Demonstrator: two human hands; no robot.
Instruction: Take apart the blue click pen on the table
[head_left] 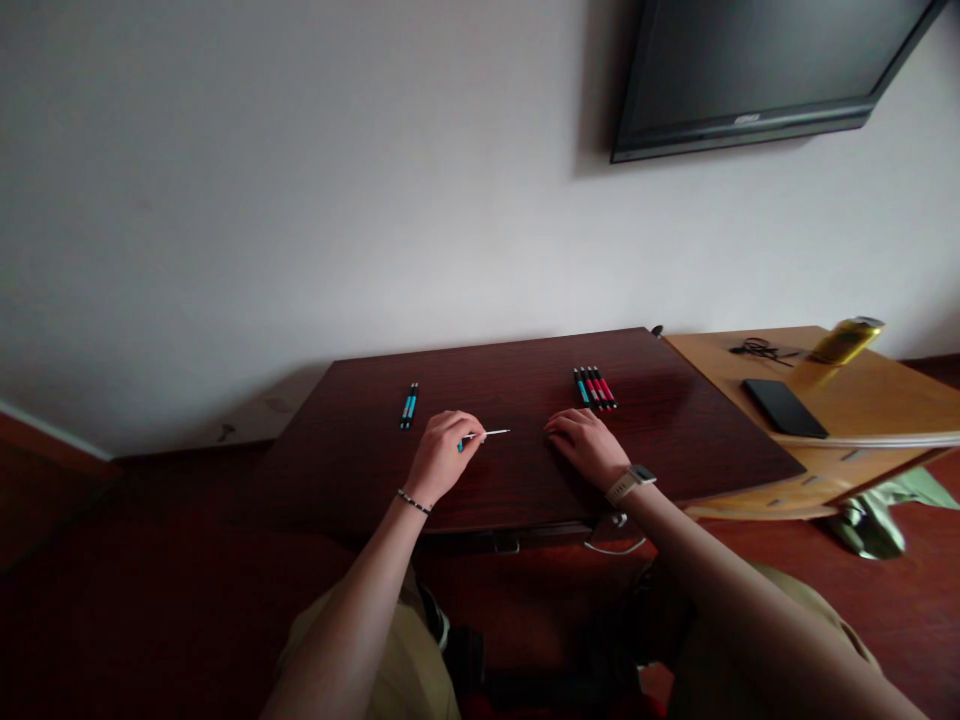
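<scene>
My left hand [442, 450] rests on the dark wooden table [675, 440] and grips a thin blue pen [484, 435], whose pale end points right. To its upper left lie two blue pens [409, 405] side by side. My right hand [585, 445] lies flat on the table, palm down, fingers spread and holding nothing; a watch is on its wrist. Just beyond the right hand sits a row of several pens [595, 388], blue and red.
A lighter wooden desk [885, 395] adjoins on the right, carrying a black phone [784, 407], a yellow can [847, 340] and a tangle of black cable [759, 349]. A screen [757, 70] hangs on the white wall. Green cloth [892, 510] lies on the floor.
</scene>
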